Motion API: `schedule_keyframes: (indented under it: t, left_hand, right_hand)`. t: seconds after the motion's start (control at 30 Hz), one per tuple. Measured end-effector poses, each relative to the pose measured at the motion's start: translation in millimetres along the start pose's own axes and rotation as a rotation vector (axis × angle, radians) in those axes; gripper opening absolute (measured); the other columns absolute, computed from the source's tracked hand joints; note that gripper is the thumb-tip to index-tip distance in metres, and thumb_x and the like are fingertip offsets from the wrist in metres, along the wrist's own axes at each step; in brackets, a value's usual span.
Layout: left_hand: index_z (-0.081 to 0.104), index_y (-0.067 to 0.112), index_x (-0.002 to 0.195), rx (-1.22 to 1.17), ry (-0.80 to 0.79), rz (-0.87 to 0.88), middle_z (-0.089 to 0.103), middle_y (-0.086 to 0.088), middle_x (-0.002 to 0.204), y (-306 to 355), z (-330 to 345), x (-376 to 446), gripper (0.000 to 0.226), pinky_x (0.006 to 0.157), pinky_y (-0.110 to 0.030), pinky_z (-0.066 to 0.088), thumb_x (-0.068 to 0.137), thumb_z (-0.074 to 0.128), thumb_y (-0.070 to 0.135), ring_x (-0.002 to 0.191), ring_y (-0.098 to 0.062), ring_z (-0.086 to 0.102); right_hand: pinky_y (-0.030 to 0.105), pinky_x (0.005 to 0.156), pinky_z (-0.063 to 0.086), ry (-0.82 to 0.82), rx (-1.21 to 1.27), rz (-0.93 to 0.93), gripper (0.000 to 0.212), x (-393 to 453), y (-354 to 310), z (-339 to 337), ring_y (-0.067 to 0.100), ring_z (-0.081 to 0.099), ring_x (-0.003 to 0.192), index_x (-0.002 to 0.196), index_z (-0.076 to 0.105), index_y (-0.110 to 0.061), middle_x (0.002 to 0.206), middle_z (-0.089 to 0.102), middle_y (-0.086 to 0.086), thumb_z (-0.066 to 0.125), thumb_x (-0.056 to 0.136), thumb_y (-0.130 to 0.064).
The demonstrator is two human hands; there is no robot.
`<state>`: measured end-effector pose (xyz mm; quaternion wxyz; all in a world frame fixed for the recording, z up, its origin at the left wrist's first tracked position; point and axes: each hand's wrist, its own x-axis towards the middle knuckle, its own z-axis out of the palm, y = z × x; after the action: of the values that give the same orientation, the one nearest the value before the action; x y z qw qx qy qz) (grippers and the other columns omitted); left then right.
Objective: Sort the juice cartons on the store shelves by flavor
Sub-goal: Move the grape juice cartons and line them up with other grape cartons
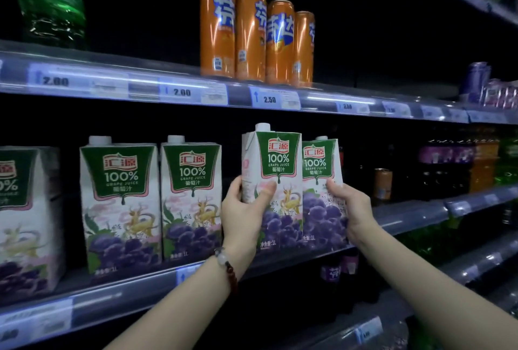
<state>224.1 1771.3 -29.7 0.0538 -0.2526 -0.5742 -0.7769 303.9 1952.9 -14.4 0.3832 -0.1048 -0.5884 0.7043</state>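
Note:
Several grape juice cartons with green labels and purple grapes stand on the middle shelf (123, 291). My left hand (242, 211) grips one carton (276, 170) by its left side, thumb across the front, holding it slightly raised in front of the shelf. My right hand (350, 209) holds the neighbouring carton (322, 181) by its right edge; that one is partly hidden behind the first. Two more cartons (120, 204) (192, 195) stand upright to the left, and another (25, 215) is cut off at the frame's left edge.
Orange soda cans (252, 36) line the upper shelf, with a green bottle (50, 2) far left and purple cans (476, 80) far right. Dark bottles and an orange can (382, 183) sit to the right on the middle shelf. Price tags run along the shelf rails.

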Motion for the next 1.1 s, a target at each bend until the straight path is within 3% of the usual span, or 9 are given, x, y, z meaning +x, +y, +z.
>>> schedule_keyframes:
  t: [0.17,0.3,0.5,0.6,0.7,0.77,0.87,1.03,1.1]
  left_hand:
    - [0.057,0.045,0.096,0.034,0.052,0.03,0.07,0.033,0.083,-2.7,7.4,18.8,0.031,0.07,-0.014,0.052,0.075,0.079,0.037,0.082,0.007,0.069]
    - [0.048,0.021,0.137,0.035,0.151,0.049,0.058,0.033,0.082,-8.7,9.5,24.5,0.072,0.062,-0.004,0.048,0.075,0.079,0.04,0.075,0.019,0.062]
    - [0.046,0.031,0.133,0.125,0.195,0.039,0.062,0.024,0.097,-19.1,10.6,22.7,0.065,0.069,-0.016,0.049,0.077,0.076,0.041,0.085,0.005,0.062]
    - [0.043,0.023,0.141,0.181,0.211,0.048,0.055,0.031,0.099,-24.6,12.0,22.8,0.072,0.072,-0.007,0.039,0.08,0.073,0.044,0.078,0.019,0.048]
    - [0.044,0.019,0.141,0.205,0.221,0.022,0.046,0.037,0.086,-26.6,13.8,27.5,0.071,0.054,0.004,0.034,0.08,0.073,0.043,0.067,0.027,0.05]
    - [0.041,0.018,0.143,0.199,0.225,-0.001,0.051,0.032,0.091,-26.1,13.1,30.9,0.076,0.065,0.0,0.037,0.079,0.073,0.045,0.075,0.017,0.053]
    - [0.031,0.02,0.149,0.178,0.196,-0.059,0.066,-0.01,0.121,-23.5,11.9,31.7,0.09,0.091,-0.03,0.052,0.075,0.07,0.055,0.104,-0.027,0.064]
    - [0.03,0.024,0.149,0.158,0.169,-0.103,0.059,-0.029,0.129,-19.9,14.6,33.3,0.086,0.096,-0.052,0.051,0.077,0.068,0.054,0.118,-0.05,0.054]
    - [0.029,0.026,0.15,0.15,0.139,-0.106,0.056,-0.019,0.137,-19.6,14.5,34.7,0.086,0.1,-0.045,0.049,0.077,0.067,0.054,0.118,-0.041,0.057]
  right_hand:
    - [0.057,0.108,0.038,-0.056,0.001,-0.038,0.054,21.0,-3.5,-5.8,0.029,0.066,0.103,0.091,0.075,-0.015,0.09,0.077,0.0,0.081,0.047,-0.045]
    - [0.059,0.109,0.037,-0.102,0.015,-0.057,0.094,33.3,-1.5,-4.1,0.036,0.064,0.11,0.117,0.067,0.0,0.11,0.073,0.013,0.085,0.04,-0.05]
    - [0.036,0.08,0.057,-0.086,0.043,-0.071,0.059,52.1,13.4,1.6,0.023,0.074,0.091,0.117,0.068,-0.002,0.096,0.078,0.006,0.079,0.066,-0.028]
    - [0.018,0.059,0.052,-0.061,0.075,-0.069,0.05,57.2,31.3,1.6,0.011,0.074,0.078,0.117,0.064,-0.007,0.087,0.078,-0.004,0.079,0.072,-0.022]
    - [0.011,0.049,0.051,-0.074,0.086,-0.06,0.031,66.3,41.9,3.8,0.001,0.072,0.064,0.11,0.064,-0.018,0.07,0.076,-0.014,0.074,0.081,-0.02]
    - [0.011,0.048,0.051,-0.09,0.082,-0.046,0.032,70.2,45.4,6.6,0.0,0.072,0.062,0.108,0.066,-0.015,0.071,0.076,-0.011,0.075,0.079,-0.024]
    - [0.013,0.053,0.045,-0.098,0.065,-0.026,0.042,76.3,50.7,10.7,-0.003,0.066,0.067,0.118,0.06,-0.017,0.085,0.07,-0.01,0.073,0.081,-0.03]
    - [0.026,0.056,0.046,-0.101,0.023,0.005,0.039,83.7,52.9,8.2,0.013,0.066,0.077,0.119,0.061,-0.012,0.088,0.069,-0.001,0.069,0.085,-0.027]
    - [0.026,0.054,0.047,-0.115,0.011,0.025,0.037,85.0,52.1,6.6,0.013,0.066,0.07,0.118,0.059,-0.015,0.083,0.07,-0.002,0.068,0.086,-0.03]
